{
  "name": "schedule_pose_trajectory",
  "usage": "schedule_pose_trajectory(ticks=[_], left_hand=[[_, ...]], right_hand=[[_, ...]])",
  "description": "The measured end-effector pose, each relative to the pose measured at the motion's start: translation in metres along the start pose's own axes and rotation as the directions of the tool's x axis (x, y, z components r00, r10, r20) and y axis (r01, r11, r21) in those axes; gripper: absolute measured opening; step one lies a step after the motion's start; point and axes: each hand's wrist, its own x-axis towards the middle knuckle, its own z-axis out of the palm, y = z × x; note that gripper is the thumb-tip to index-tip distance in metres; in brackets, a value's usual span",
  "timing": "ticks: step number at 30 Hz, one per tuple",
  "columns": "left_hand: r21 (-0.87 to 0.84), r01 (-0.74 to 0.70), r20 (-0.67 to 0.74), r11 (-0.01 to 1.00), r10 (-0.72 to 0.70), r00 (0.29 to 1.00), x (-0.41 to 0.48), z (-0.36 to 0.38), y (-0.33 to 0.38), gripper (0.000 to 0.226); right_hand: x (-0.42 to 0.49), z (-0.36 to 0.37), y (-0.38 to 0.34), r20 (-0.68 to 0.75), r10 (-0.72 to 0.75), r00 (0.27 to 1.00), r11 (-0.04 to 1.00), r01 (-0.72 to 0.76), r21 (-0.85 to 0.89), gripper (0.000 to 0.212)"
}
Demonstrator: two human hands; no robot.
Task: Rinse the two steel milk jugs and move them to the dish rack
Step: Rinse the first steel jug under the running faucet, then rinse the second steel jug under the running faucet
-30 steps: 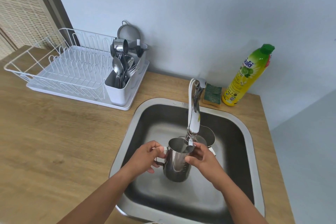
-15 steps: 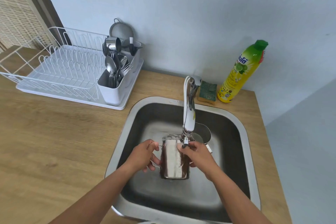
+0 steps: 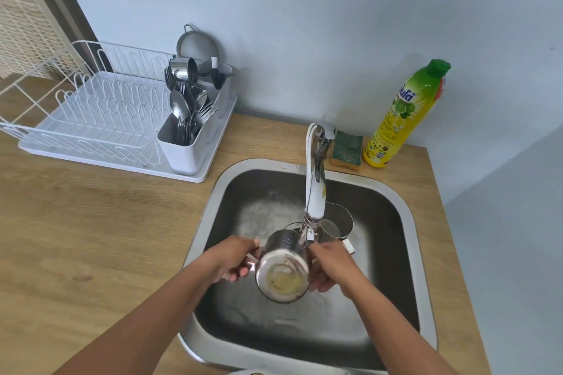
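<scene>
First jug (image 3: 281, 271) is held over the sink (image 3: 201, 222), near-centre, just under the faucet (image 3: 315, 192) tip. Left grip (image 3: 234, 259) curls round its handle. Right grip (image 3: 329, 268) wraps the opposite wall, fingers curled against the steel. Change: a second ago the jug sat upright, mouth under the spout. Half a second ago it leaned. Now it is tipped right over, base facing me, mouth pointing away and down. I read that as emptying the rinse water, so this jug's rinse is nearly done and the carry to the dish rack (image 3: 91, 119), far left on the desk (image 3: 91, 237), should come next. Cannot tell whether water runs from the spout. Second jug (image 3: 336, 221) stands upright in the sink just beyond the faucet, untouched; still to do, I judge. Cutlery caddy (image 3: 189, 143) sits at the rack's right end. Sponge (image 3: 347, 146) and yellow soap bottle (image 3: 402, 113) sit far right. Bottle label: lime picture, blue lettering only partly legible, seemingly ending "ula".
</scene>
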Motion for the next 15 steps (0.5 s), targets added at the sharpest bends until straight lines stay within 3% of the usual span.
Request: schedule_pose_trajectory(ticks=[3, 5, 7, 12, 15], left_hand=[[0.013, 0.049, -0.012, 0.999, -0.049, 0.999, 0.0, -0.01, 0.001, 0.035], [0.039, 0.05, -0.03, 0.998, -0.048, 0.998, -0.001, -0.016, 0.006, 0.036], [0.087, 0.033, -0.043, 0.996, -0.03, 0.999, -0.004, -0.017, 0.014, 0.036], [0.34, -0.038, -0.13, 0.94, 0.087, 0.988, -0.014, -0.011, 0.042, 0.027], [0.45, -0.077, -0.212, 0.89, 0.191, 0.958, -0.01, -0.009, 0.045, 0.023]], right_hand=[[0.006, -0.008, 0.014, -0.147, -0.051, 0.988, 0.994, 0.037, -0.099, 0.043], [0.015, -0.018, 0.027, -0.336, -0.078, 0.938, 0.981, 0.013, -0.192, 0.036], [0.021, -0.027, 0.039, -0.443, -0.039, 0.896, 0.986, -0.038, -0.162, 0.028], [0.032, -0.037, 0.053, -0.438, 0.106, 0.893, 0.994, -0.113, 0.01, 0.055], [0.047, -0.031, 0.061, -0.4, 0.138, 0.906, 0.99, -0.141, 0.024, 0.057]])
